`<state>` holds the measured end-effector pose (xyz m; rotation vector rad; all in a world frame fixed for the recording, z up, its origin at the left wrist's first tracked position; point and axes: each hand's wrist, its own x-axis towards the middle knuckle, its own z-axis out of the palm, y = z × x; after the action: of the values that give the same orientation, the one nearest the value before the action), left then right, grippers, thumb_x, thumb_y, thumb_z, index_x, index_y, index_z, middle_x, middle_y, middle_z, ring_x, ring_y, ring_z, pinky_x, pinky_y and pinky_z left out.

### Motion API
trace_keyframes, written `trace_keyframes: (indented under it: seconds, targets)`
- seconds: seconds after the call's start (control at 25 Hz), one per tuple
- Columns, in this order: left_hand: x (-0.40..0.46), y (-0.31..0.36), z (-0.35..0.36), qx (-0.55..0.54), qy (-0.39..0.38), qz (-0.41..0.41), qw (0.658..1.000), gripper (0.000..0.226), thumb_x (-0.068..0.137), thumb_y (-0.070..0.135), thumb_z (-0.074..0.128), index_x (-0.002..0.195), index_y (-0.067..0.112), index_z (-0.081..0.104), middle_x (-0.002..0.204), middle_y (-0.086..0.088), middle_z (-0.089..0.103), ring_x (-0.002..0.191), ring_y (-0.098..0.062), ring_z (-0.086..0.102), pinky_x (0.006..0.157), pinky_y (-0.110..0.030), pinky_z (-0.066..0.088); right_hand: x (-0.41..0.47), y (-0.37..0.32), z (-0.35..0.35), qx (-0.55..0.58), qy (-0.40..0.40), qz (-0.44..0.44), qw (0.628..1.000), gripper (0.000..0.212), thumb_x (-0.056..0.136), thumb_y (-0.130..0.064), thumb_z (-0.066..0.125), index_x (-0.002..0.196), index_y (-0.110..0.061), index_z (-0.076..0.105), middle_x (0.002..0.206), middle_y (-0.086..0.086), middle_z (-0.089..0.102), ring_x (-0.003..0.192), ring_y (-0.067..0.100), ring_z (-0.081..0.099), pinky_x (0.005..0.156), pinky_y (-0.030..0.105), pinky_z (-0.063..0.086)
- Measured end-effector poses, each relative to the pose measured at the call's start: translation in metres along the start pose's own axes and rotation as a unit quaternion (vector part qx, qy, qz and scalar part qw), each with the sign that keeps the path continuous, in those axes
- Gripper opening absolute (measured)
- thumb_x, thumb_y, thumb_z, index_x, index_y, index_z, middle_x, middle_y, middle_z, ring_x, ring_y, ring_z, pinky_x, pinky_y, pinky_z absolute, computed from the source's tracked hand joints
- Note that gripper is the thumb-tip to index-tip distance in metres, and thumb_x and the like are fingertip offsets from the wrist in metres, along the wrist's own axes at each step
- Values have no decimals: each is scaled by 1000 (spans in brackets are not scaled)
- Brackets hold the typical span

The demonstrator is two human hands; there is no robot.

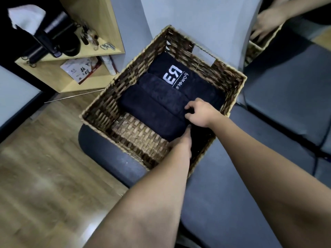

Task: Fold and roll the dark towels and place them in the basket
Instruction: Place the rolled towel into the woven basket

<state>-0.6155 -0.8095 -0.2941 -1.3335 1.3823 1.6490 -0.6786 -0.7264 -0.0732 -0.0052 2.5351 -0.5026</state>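
Right hand (198, 114) pinching rolled towel (157, 111) in basket (100, 111); left hand (181, 140) pressing, grip unclear

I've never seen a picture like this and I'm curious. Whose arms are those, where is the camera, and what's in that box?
There is no machine here. The arms belong to a person who wears a camera on the head, so you look down just as they do. That is the only picture.

The box is a woven basket standing on a dark grey cushioned seat. Inside lie rolled dark towels; the far one shows white letters. Part of the basket's woven bottom is still bare.

The right hand has its fingers curled on the nearest towel's end. The left hand reaches in just below it, touching the same towel; how its fingers lie is hard to see.

At the left stands a wooden shelf with small things. Another person's hand shows at the top right.
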Motion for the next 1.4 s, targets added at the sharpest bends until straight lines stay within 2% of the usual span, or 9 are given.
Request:
trace_keyframes:
  seconds: [0.16, 0.28, 0.4, 0.6, 0.68, 0.8, 1.0, 1.2, 1.4]
  targets:
    - [-107, 22, -17, -48, -68, -7, 997, 73, 41, 53, 86, 101, 14, 75, 96, -10, 78, 85, -31, 76, 85, -47, 61, -1, -1, 2, 4, -1, 4, 1000, 44, 93, -40, 58, 135, -27, 57, 133, 3, 45, 126, 36, 44, 106, 40, 40]
    - [-109, 24, -24, -59, -124, -6, 991, 78, 41, 43, 87, 112, 14, 77, 112, -13, 76, 97, -34, 74, 94, -51, 57, -2, 0, 4, 1, -2, 5, 1000, 46, 94, -42, 56, 138, -27, 56, 137, 3, 44, 128, 37, 41, 107, 41, 39]
    - [-74, 11, -19, -69, -155, -8, 986, 93, 42, 60, 90, 122, 16, 73, 116, -9, 75, 103, -32, 73, 99, -47, 55, 0, 2, 5, -1, -6, 10, 1000, 47, 95, -40, 55, 140, -26, 55, 138, 4, 43, 128, 38, 41, 107, 40, 39]
    - [-147, 40, -27, -106, 21, 17, 994, 116, 62, 83, 71, 149, 12, 41, 142, -13, 55, 127, -36, 56, 110, -49, 43, -5, 0, 3, -12, -24, 0, 1000, 47, 97, -32, 51, 143, -23, 53, 141, 8, 44, 130, 39, 46, 111, 44, 40]
    - [-162, 57, -34, -132, 104, 55, 984, 104, 82, 74, 60, 155, 10, 22, 155, -17, 38, 138, -41, 42, 116, -52, 33, -12, -1, 4, -9, -22, -16, 1000, 46, 98, -35, 50, 143, -22, 53, 139, 9, 46, 129, 37, 48, 111, 44, 40]
    - [-179, 87, -48, -37, 175, 189, 966, 80, 93, 64, 51, 153, 15, 30, 156, -15, 34, 140, -38, 38, 117, -52, 30, -26, -6, 0, 44, 31, -37, 998, 45, 102, -41, 49, 140, -18, 55, 135, 10, 51, 124, 31, 53, 110, 38, 40]
    - [-220, 133, -61, 143, 51, 418, 896, 60, 99, 59, 45, 150, 27, 42, 160, 1, 32, 144, -21, 37, 117, -44, 33, -54, -19, -35, 170, 136, -71, 973, 44, 105, -45, 42, 131, -15, 62, 127, 2, 62, 118, 19, 57, 98, 32, 42]
    - [-285, 187, -65, 289, -43, 551, 782, 55, 100, 56, 48, 147, 27, 48, 158, 4, 39, 144, -12, 37, 117, -29, 27, -89, -34, -93, 237, 256, -70, 934, 31, 108, -42, 38, 89, -27, 57, 83, -15, 56, 81, 10, 52, 76, 29, 35]
    - [-330, 213, -62, 341, -53, 621, 703, 53, 99, 54, 52, 143, 22, 54, 150, 1, 51, 138, -15, 46, 113, -27, 32, -116, -41, -122, 250, 309, -87, 913, 43, 107, -44, 38, 104, -9, 63, 93, 3, 64, 90, 21, 58, 76, 31, 37]
